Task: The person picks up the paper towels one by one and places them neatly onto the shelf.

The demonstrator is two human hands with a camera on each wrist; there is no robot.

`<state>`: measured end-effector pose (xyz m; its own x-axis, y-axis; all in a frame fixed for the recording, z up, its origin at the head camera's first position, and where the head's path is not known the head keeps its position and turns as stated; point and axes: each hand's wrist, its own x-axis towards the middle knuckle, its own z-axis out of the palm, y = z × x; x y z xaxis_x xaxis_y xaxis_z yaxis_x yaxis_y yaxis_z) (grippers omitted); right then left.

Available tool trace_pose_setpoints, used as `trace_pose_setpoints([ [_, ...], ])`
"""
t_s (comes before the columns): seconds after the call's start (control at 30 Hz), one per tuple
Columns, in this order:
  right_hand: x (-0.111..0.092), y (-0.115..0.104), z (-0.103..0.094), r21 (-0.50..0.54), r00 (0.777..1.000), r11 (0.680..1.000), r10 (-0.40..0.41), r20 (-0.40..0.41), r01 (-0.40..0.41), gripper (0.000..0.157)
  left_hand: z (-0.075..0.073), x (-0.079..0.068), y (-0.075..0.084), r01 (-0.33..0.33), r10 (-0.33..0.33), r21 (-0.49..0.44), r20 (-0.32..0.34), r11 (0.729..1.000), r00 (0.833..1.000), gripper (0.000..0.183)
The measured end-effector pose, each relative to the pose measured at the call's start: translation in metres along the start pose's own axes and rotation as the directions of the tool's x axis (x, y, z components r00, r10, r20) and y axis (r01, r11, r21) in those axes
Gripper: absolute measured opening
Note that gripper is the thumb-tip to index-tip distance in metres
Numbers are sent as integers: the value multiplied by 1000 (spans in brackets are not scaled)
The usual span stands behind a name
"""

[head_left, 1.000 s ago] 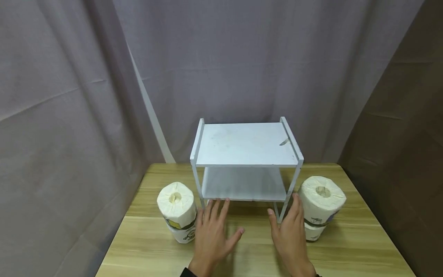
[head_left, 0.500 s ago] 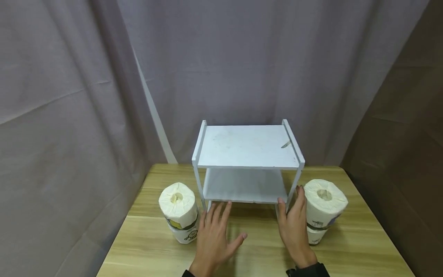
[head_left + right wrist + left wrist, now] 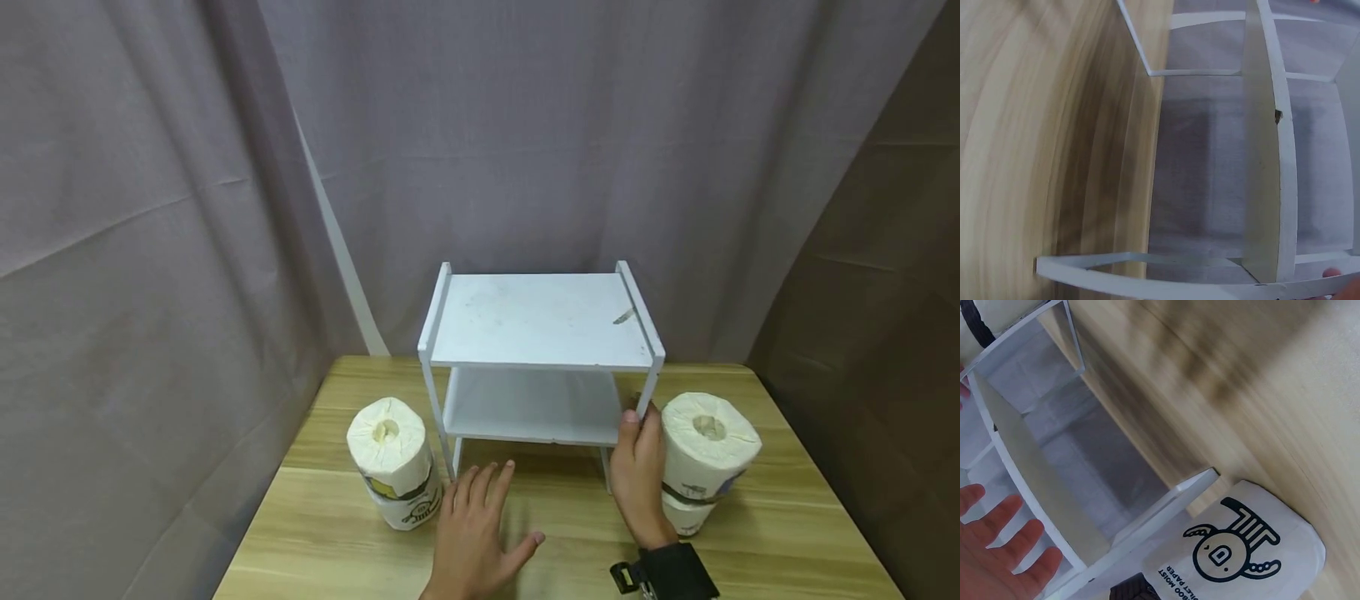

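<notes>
A white two-tier rack [image 3: 536,321] stands on the wooden table. My right hand [image 3: 639,479] grips its right front leg, thumb on the near side; in the right wrist view, a fingertip [image 3: 1332,272] shows at that upright. My left hand [image 3: 476,533] is in front of the rack's left half, fingers spread and straight, holding nothing. Wrapped toilet paper rolls [image 3: 390,437] stand stacked left of the rack. Another stack of toilet paper rolls [image 3: 708,437] stands to the right, close beside my right hand. Printed lettering marks a toilet roll [image 3: 1222,553] in the left wrist view.
A grey curtain [image 3: 480,125] hangs behind the wooden table [image 3: 300,533] and along its left side. Darker brown cloth [image 3: 885,317] borders the right. A black band [image 3: 675,575] is around my right wrist.
My right hand has moved forward to the rack's right front leg and closed round it. The left hand has drawn slightly back from the lower shelf's edge, fingers still spread.
</notes>
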<state>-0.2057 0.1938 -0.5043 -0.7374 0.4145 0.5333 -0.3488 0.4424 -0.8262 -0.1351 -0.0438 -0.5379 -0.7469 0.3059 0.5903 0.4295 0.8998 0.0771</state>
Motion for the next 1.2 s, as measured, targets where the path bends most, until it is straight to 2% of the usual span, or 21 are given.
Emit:
trace_pose_setpoints([
  [0.07, 2, 1, 4, 20, 1000, 1000, -8, -16, 8, 40, 0, -3, -1, 4, -5, 9, 11, 1000, 1000, 93],
  [0.17, 5, 2, 9, 106, 1000, 994, -14, -26, 16, 43, 0, -5, -3, 7, -7, 20, 23, 1000, 1000, 93],
  [0.33, 11, 5, 12, 285, 999, 958, -30, -37, 40, 45, 0, -5, -5, 2, -3, 21, 22, 1000, 1000, 91],
  [0.5, 11, 8, 14, 360, 997, 931, -41, -58, 60, 42, 2, -8, -5, -14, 14, 3, 21, 1000, 1000, 88],
  [0.77, 13, 14, 10, 330, 994, 944, 20, -110, 17, 39, 6, -9, -1, -15, 15, 2, 25, 1000, 1000, 86],
  [0.97, 19, 21, 13, 306, 990, 950, -23, -143, 66, 39, 3, -7, 0, -2, 2, 12, 35, 1000, 999, 82],
  [1.07, 20, 21, 19, 261, 979, 961, -37, -199, 89, 43, 0, -6, -3, 0, -1, 23, 29, 1000, 1000, 80],
  [1.2, 20, 20, 26, 190, 955, 978, -22, -295, 81, 46, -4, -4, -6, 7, -7, 25, 4, 1000, 1000, 76],
])
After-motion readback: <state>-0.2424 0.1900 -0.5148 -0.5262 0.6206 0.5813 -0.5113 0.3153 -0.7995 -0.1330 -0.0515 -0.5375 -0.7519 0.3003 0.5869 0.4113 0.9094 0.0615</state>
